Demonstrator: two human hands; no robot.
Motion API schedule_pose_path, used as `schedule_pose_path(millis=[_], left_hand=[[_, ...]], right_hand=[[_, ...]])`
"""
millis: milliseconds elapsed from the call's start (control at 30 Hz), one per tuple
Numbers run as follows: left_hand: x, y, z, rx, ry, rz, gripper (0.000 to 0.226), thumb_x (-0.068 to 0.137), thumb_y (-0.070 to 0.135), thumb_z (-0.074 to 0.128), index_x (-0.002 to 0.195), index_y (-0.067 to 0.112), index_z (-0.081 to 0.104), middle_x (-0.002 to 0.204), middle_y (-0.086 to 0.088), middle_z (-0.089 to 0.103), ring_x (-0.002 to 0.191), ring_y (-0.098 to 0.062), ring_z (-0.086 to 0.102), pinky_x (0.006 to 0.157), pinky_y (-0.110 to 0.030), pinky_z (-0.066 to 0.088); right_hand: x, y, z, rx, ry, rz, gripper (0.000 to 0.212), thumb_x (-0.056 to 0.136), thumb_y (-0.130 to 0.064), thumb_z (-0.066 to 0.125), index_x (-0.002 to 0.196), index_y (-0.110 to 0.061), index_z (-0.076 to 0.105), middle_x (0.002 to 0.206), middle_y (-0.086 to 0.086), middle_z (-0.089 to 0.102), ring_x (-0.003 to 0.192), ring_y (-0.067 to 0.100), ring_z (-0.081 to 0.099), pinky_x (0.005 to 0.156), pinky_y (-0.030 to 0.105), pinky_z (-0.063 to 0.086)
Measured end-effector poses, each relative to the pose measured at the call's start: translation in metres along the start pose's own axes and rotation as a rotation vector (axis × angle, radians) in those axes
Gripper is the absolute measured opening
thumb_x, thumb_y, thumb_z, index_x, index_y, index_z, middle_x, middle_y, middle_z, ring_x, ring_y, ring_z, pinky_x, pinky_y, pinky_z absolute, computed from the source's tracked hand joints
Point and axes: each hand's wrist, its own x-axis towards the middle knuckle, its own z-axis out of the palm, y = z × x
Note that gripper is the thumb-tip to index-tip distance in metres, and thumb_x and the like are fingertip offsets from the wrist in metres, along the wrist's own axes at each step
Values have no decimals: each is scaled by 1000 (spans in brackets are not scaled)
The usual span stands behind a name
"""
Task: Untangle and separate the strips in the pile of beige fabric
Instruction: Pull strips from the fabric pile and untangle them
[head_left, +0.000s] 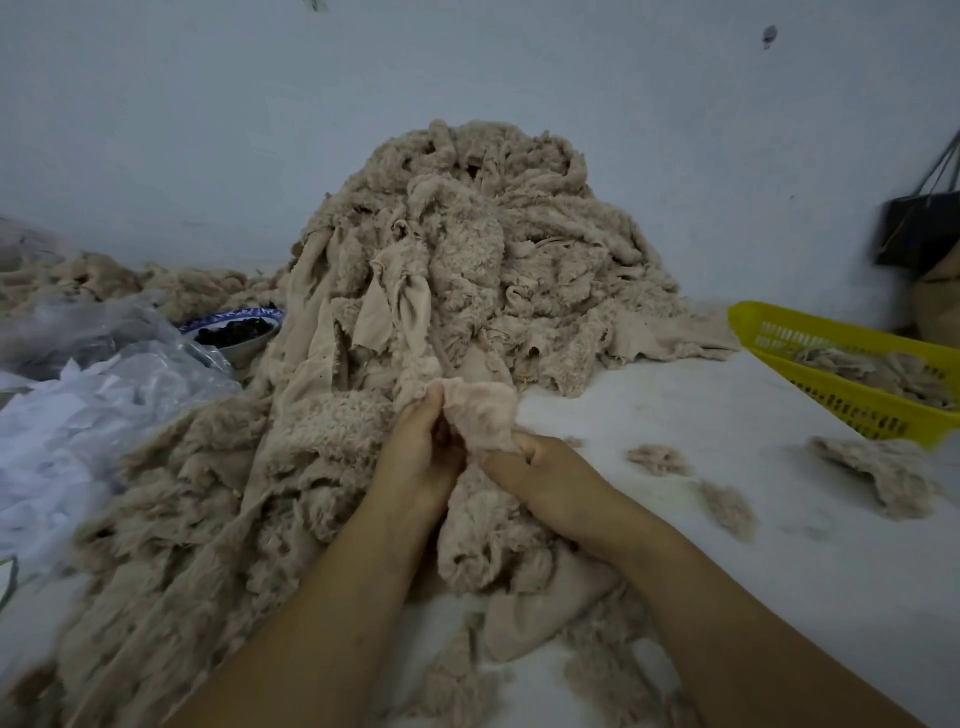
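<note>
While both hands work at the near foot of the heap, we've got our left hand (423, 441) and right hand (540, 470) side by side on one fleecy beige strip (480, 418), the left fingers pinching its upper edge and the right thumb and fingers pressed closed on its lower corner. Between the two grips the strip stands up off the table, and that looks deliberate: held taut and lifted, it shows us where it runs on into the tangle below. It trails down between our wrists into more fleece, so it isn't free yet. Behind it rises the main pile of beige fabric (478, 249), banked against the pale wall (208, 130), with long smooth-backed strips spilling toward us on the left. Off to the right, the yellow basket (831, 395) holds a few beige pieces, well apart from the heap, likely the place for sorted strips. Small fluffy scraps (660, 460) lie loose on the white table (701, 415). At left sit crumpled clear plastic (104, 364) and a blue-rimmed bowl (234, 332) of something dark. Most of the heap is untouched, we'd judge.
</note>
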Motion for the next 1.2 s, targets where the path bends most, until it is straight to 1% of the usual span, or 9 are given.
schedule_pose_path(millis=[167, 300, 433, 667, 800, 900, 1000, 1133, 1200], left_hand=[[4, 2, -4, -89, 81, -41, 23, 103, 20, 48, 108, 3, 62, 91, -10, 66, 85, -22, 63, 93, -39, 51], [8, 2, -7, -121, 94, -70, 12, 102, 20, 50, 101, 9, 55, 71, -1, 48, 53, -8, 39, 63, -22, 38], [4, 8, -8, -178, 52, -58, 19, 102, 22, 50, 119, 13, 48, 77, -1, 52, 46, -5, 43, 36, -13, 34], [7, 9, -9, -54, 119, -23, 2, 101, 15, 53, 100, 14, 51, 59, 1, 42, 36, -5, 33, 37, -17, 34], [2, 12, -11, -111, 45, -125, 26, 99, 15, 52, 74, 9, 53, 54, 1, 44, 32, -4, 31, 35, -14, 34], [-2, 13, -12, -224, -117, -205, 34, 97, 19, 51, 66, 8, 59, 57, 1, 50, 39, -4, 40, 43, -13, 37], [-8, 15, -7, -241, -274, -177, 36, 97, 37, 52, 78, 9, 64, 71, 1, 57, 48, -4, 53, 34, -12, 38], [-17, 13, -3, -51, -410, -171, 35, 86, 43, 58, 73, 10, 63, 69, 0, 57, 52, -5, 53, 30, -10, 31], [-19, 11, -2, 35, -375, -176, 33, 88, 39, 59, 70, 11, 62, 64, 0, 55, 47, -5, 46, 31, -12, 30]], right_hand=[[-1, -8, -3, -18, -94, -21, 30, 100, -24, 54, 82, 0, 52, 71, 2, 38, 65, 16, 35, 53, 22, 30], [-2, -5, -7, -17, -76, -1, 27, 99, -24, 53, 79, -5, 56, 66, 13, 42, 66, 14, 40, 61, 25, 32], [-2, -3, -5, -91, -13, -59, 40, 97, -17, 53, 61, -26, 40, 52, -17, 33, 50, 1, 32, 49, 17, 27], [-2, -14, 5, -171, -114, -139, 44, 95, -11, 53, 61, -23, 28, 51, -15, 30, 48, 2, 28, 47, 16, 24], [-2, -6, 5, -226, -60, -152, 45, 94, -15, 57, 60, -23, 29, 52, -14, 30, 50, 3, 29, 49, 21, 24], [-4, 0, 4, -192, -33, -115, 23, 97, -41, 55, 79, -28, 59, 71, -24, 52, 66, -6, 51, 60, 13, 37], [-4, 1, 5, 19, -31, -55, 24, 89, -69, 42, 110, -75, 51, 116, -53, 49, 109, -32, 42, 85, -4, 35], [3, -5, 2, 342, -13, -26, 49, 87, -79, 42, 122, -52, 63, 129, -14, 66, 124, 8, 59, 106, 38, 46], [8, -11, -5, 547, 74, -63, 39, 91, -70, 45, 110, -49, 71, 117, -3, 73, 112, 18, 68, 90, 42, 57]])
